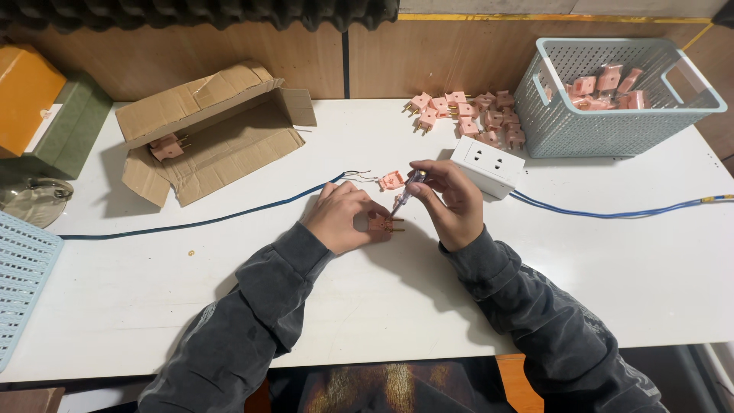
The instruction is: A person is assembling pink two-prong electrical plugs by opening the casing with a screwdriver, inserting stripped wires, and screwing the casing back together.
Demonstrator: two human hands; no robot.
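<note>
Pink plug (381, 224) sits at table (612, 283) centre, pinched in our left hand (340, 216). Right hand (453, 200) grips screwdriver (405, 194), tip on it. We judge: screw-driving step; next needs steady turning, 2 prongs kept right.

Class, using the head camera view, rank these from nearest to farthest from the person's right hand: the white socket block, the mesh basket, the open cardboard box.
From the right hand:
1. White socket block, just beyond the hand, slightly to its right.
2. Mesh basket, at the far right of the table.
3. Open cardboard box, at the far left, past the left hand.
</note>
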